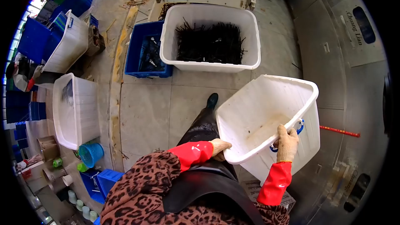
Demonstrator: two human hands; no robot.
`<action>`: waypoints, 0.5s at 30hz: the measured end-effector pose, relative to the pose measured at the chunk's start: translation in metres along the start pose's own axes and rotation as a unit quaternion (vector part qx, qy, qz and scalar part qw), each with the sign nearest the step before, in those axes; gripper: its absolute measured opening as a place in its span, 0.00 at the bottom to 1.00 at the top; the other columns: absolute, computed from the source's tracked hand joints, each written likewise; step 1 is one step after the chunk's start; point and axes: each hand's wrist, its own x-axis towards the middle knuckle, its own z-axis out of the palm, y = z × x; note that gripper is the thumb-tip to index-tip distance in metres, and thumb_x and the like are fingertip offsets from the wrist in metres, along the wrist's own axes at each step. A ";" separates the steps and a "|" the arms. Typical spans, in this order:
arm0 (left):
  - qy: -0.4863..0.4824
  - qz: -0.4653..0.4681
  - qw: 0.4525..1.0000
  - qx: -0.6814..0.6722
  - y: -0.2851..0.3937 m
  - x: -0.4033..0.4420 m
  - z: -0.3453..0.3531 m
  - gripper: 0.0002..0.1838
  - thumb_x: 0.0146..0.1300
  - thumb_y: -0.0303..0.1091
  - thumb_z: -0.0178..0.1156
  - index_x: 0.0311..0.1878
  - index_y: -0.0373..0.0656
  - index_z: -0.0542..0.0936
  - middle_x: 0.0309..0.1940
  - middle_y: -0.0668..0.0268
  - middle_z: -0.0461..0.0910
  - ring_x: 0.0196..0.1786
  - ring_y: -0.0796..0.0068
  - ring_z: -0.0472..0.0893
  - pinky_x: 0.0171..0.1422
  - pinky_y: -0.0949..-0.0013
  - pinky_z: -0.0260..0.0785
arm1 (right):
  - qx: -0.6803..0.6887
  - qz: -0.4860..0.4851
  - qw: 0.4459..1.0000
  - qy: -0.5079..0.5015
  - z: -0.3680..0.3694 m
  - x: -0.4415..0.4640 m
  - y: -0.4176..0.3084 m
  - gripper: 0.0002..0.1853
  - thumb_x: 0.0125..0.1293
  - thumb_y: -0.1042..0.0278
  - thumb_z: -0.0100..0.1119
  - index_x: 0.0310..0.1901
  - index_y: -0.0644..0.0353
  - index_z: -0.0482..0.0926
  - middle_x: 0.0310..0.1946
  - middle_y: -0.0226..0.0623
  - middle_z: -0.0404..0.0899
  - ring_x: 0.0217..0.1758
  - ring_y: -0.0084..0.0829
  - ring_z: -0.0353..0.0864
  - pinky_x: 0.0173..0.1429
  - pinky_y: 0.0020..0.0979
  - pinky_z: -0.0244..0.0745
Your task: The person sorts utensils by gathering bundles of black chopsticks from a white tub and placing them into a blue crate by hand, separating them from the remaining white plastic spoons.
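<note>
A large white plastic tub (266,84) is tilted in front of me, its inside marked with brownish stains and small specks. My left hand (220,147), in a cream knitted glove, is closed at the tub's near left corner. On the near right rim, my right hand (287,142) wears a similar glove, its fingers wrapped over the edge. A blue handle (300,126) shows beside that hand. Red sleeve covers reach up both forearms.
Ahead stands a white tub (164,41) of thin black sticks (212,43), beside a blue crate (129,58). Metal cabinets (329,58) line the right side. At left are another white tub (87,112), a blue basket (91,154) and a partly visible person (23,75).
</note>
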 end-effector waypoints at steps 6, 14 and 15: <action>-0.019 -0.028 0.999 -0.024 0.061 0.029 0.005 0.21 0.53 0.44 0.50 0.36 0.31 0.73 0.22 0.56 0.74 0.19 0.66 0.73 0.20 0.69 0.66 | -0.158 0.007 0.987 0.018 0.027 0.057 -0.061 0.17 0.46 0.56 0.51 0.26 0.66 0.70 0.13 0.38 0.68 0.13 0.27 0.68 0.20 0.28 0.65; -0.046 0.066 0.997 0.011 0.126 0.066 -0.035 0.16 0.54 0.44 0.47 0.28 0.38 0.70 0.19 0.65 0.70 0.19 0.76 0.66 0.20 0.74 0.58 | -0.306 -0.061 0.937 0.157 0.107 0.197 -0.065 0.19 0.45 0.58 0.49 0.38 0.60 0.71 0.36 0.48 0.73 0.42 0.44 0.72 0.46 0.38 0.65; 0.011 0.119 0.992 0.037 0.137 0.061 -0.043 0.16 0.54 0.44 0.47 0.29 0.38 0.70 0.19 0.66 0.70 0.19 0.76 0.67 0.21 0.73 0.59 | -0.271 -0.033 0.958 0.086 0.095 0.203 -0.087 0.18 0.46 0.60 0.49 0.40 0.58 0.70 0.37 0.47 0.73 0.41 0.45 0.72 0.47 0.39 0.65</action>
